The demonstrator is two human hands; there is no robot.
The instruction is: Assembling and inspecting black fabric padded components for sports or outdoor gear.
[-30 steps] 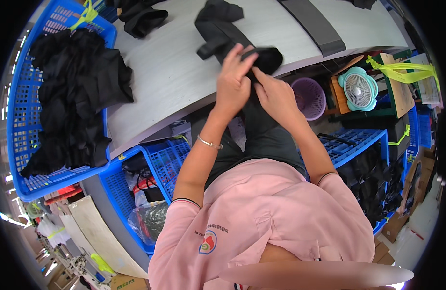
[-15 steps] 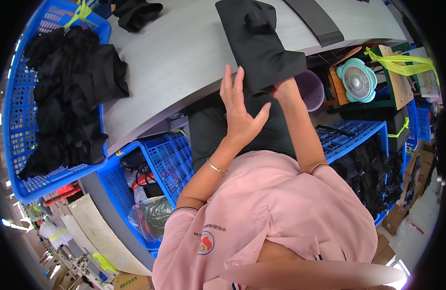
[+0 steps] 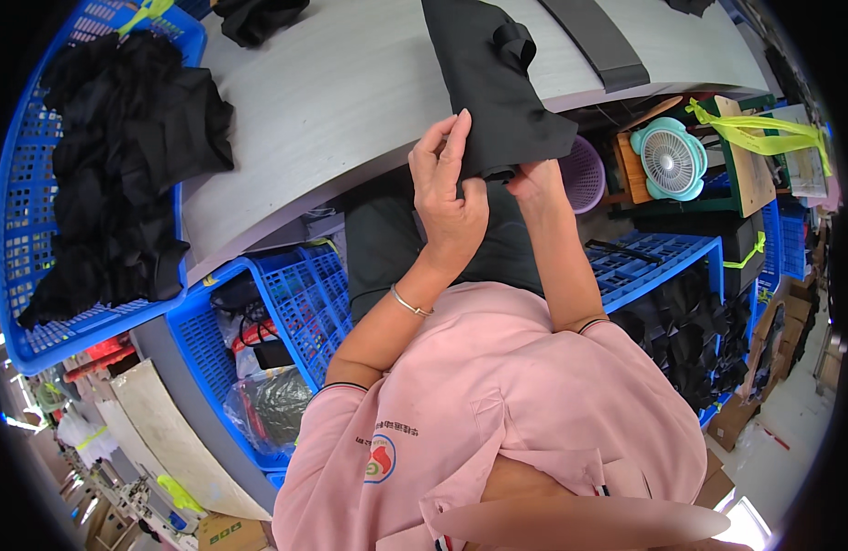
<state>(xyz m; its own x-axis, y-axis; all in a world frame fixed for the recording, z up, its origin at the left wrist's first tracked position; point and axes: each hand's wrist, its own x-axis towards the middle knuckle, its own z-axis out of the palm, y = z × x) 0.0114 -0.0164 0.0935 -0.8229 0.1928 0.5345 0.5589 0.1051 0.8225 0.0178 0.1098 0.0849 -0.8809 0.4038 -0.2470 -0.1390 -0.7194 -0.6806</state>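
The cloth (image 3: 497, 108) is plain black, the shirt (image 3: 562, 390) pale pink.

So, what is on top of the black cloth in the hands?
A curled black strip sits on the black cloth, by its right edge. The cloth directly beneath the strip is hidden.

Holds a black cloth piece (image 3: 497, 106) at the upper centre of the frame, partly over a pale table (image 3: 332, 101), gripping the cloth's lower edge with the right hand (image 3: 538, 181). Has the left hand (image 3: 447, 197) at the left edge of this cloth, with the fingers almost straight. Has at the upper left a blue basket (image 3: 29, 230) full of black fabric (image 3: 121, 174); at the upper right, a dark strip (image 3: 597, 41) on this table, then, lower, a purple basket (image 3: 587, 174) and a turquoise fan (image 3: 670, 158).
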